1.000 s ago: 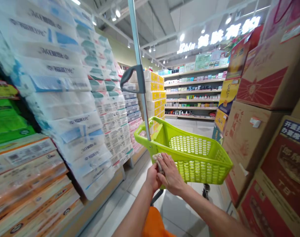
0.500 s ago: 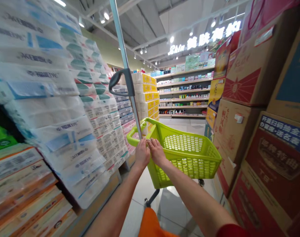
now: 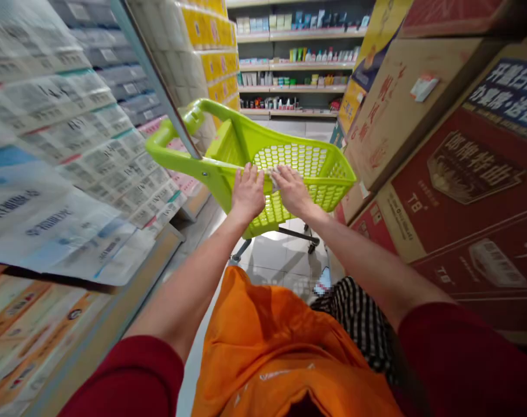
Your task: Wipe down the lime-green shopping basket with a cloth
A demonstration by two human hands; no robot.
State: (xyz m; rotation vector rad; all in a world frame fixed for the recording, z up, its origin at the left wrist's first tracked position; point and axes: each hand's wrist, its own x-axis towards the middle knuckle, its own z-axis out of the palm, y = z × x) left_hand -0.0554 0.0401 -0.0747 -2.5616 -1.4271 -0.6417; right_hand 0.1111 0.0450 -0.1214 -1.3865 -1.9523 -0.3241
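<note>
Lime-green plastic shopping-cart basket [image 3: 289, 159] ahead in aisle, left hand [image 3: 248, 194] and right hand [image 3: 293, 190] draped over near rim [image 3: 215, 172], fingers spread, grip unclear; pale crumpled scrap [image 3: 272, 179] between them (tissue or cloth, too small to tell).

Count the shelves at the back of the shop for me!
4 show, one above another on the back wall: the top shelf, the second shelf, the third shelf and the bottom shelf. More may be hidden above, past the picture's top edge.
</note>
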